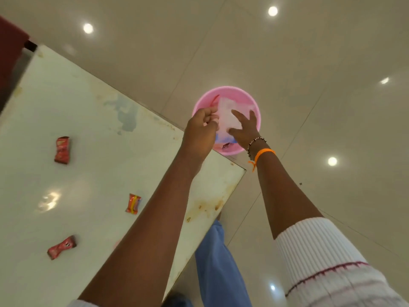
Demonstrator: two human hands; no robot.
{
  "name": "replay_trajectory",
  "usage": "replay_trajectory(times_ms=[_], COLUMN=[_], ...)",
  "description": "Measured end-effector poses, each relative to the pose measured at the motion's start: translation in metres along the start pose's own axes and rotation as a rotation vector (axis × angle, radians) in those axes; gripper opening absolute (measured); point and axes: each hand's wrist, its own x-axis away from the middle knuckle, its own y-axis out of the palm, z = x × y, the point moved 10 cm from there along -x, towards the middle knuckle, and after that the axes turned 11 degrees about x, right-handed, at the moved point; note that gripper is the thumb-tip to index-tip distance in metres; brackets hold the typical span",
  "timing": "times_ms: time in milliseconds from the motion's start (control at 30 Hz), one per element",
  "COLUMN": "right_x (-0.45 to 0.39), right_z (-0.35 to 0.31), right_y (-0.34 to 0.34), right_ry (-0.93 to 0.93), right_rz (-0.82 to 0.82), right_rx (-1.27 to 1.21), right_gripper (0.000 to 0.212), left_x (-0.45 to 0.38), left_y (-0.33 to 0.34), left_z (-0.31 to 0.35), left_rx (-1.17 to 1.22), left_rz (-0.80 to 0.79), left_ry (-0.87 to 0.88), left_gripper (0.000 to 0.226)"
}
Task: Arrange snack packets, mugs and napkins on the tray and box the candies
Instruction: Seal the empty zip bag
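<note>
- Nearby, three red snack packets (62, 150) are lying loose and well apart on the counter (93, 120), none near an edge.
- Farther out, past the counter's far corner, the left hand (202, 126) is curling its fingers (210, 111) around the edge of a white napkin (228, 117) over the pink bowl (254, 103).
- The right hand (244, 129) is pressing spread, flat fingers (240, 114) on the napkin, not gripping.
- The risk, I judge: that thin pinch is letting the napkin slip into the bowl or onto the floor (309, 63).
</note>
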Motion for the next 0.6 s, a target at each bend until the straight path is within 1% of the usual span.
replay_trajectory(times_ms=[67, 133, 200, 300, 400, 467, 600], right_x=[-0.004, 0.004, 0.020, 0.049, 0.085, 0.107, 0.155], right_z=[0.005, 0.006, -0.002, -0.025, -0.052, -0.068, -0.098], right_y=[-0.008, -0.017, -0.022, -0.017, -0.009, -0.003, 0.027], right_ry=[0.029, 0.052, 0.053, 0.013, -0.012, -0.020, -0.053], right_rz=[0.035, 0.095, 0.106, 0.057, 0.017, 0.004, -0.093], right_rx=[-0.075, -0.207, -0.276, -0.338, -0.394, -0.399, -0.382], right_gripper=[0.051, 0.040, 0.034, 0.028, 0.026, 0.025, 0.024], left_x=[-0.004, -0.002, 0.002, 0.016, 0.037, 0.054, 0.104], left_y=[0.001, -0.002, -0.006, -0.012, -0.029, -0.043, -0.082], left_z=[-0.005, -0.004, 0.001, 0.005, 0.008, 0.007, -0.006], left_rx=[0.015, 0.037, 0.053, 0.079, 0.103, 0.107, 0.176], left_rz=[0.000, 0.012, 0.023, 0.034, 0.083, 0.116, 0.195], left_ry=[-0.027, -0.038, -0.039, -0.049, -0.052, -0.062, -0.079], left_gripper=[0.032, 0.032, 0.032, 0.031, 0.030, 0.030, 0.025])
